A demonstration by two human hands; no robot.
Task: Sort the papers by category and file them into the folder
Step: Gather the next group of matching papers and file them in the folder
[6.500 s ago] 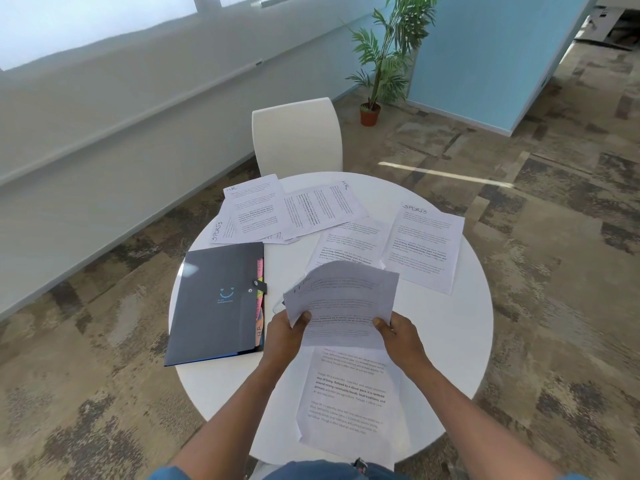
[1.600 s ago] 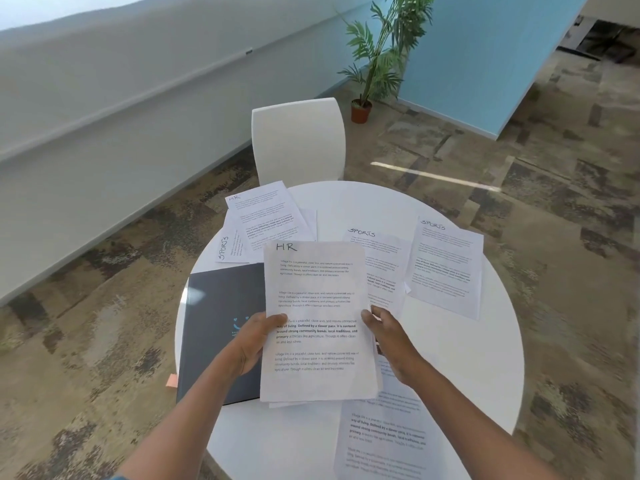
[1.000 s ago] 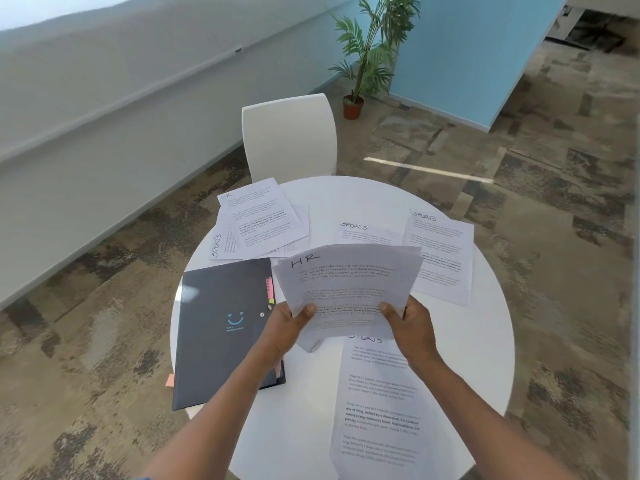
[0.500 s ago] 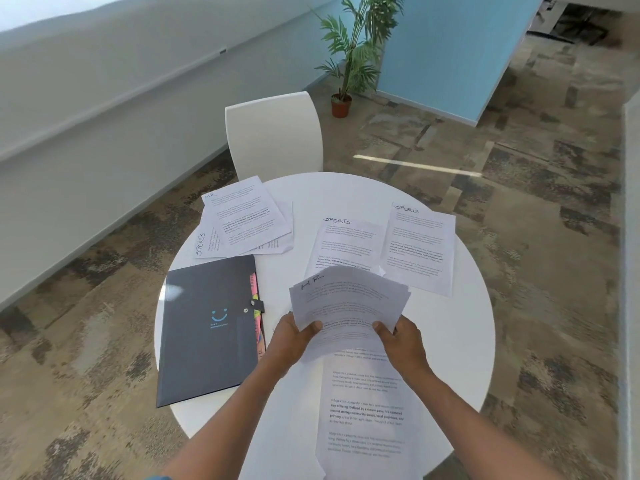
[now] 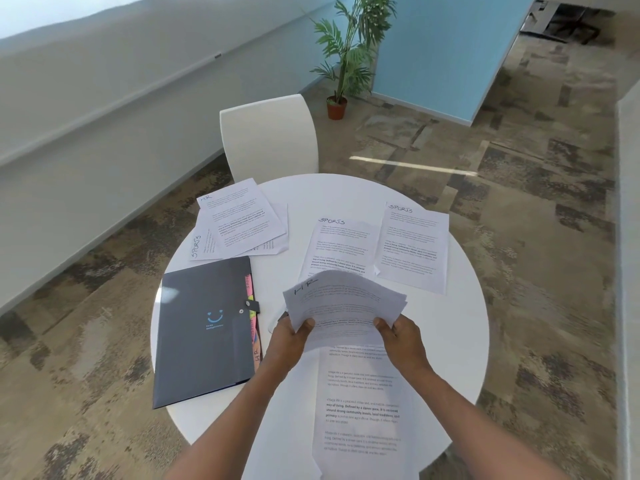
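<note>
Paper, matt folder, glossy counter

The sheets (image 5: 344, 299) are thin white printed paper, bending softly; the folder (image 5: 204, 327) is dark, matt and smooth; the counter (image 5: 446, 327) is smooth white with slight sheen; the carpet (image 5: 540, 237) looks rough.

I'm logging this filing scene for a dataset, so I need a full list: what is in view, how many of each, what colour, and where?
Table: one, white, round, centre.
Folder: one, dark grey, shut, table's left side.
Held HR papers: small stack, white, above the table's middle.
Far-left paper pile: several overlapping sheets, white, HR on top.
SPORTS sheets: two, white, far right, side by side.
Near sheet: one, white, near edge, heading hidden.
Chair: one, white, behind the table.
Potted plant: one, green, brown pot, on the floor.
Left hand: grips the stack's left edge.
Right hand: grips its right edge.
</note>
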